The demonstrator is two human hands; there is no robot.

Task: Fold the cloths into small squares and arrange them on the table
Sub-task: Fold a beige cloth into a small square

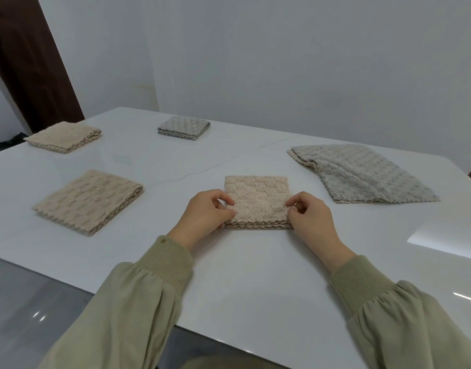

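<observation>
Both our hands, left hand and right hand, pinch the beige cloth at its side edges, centre frame on the table; soft, light (layers likely slide), so grip near corners.
</observation>
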